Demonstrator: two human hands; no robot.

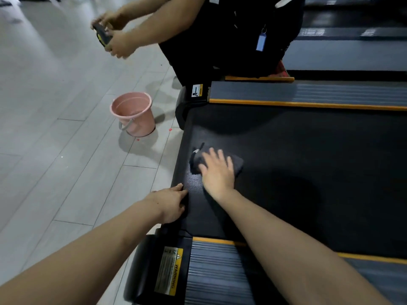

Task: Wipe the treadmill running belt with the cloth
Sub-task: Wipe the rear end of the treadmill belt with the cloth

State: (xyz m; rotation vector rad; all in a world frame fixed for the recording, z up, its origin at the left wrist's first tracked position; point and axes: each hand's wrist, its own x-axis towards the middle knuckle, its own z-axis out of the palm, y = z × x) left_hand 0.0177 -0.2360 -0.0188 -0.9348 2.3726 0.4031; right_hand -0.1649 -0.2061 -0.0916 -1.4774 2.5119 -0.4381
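Observation:
The black running belt (308, 164) of the treadmill fills the middle and right of the view. A dark grey cloth (237, 164) lies flat on the belt near its rear end. My right hand (218, 170) is pressed palm-down on the cloth with the fingers spread, covering most of it. My left hand (171, 203) rests on the belt's rear edge, fingers curled over the rim, holding nothing loose.
A pink bucket (134, 113) stands on the grey tiled floor (55, 128) left of the treadmill. Another person in black (231, 36) crouches at the far side rail, holding a small device (102, 35) in both hands. Grey ribbed side rails (220, 271) with orange edges flank the belt.

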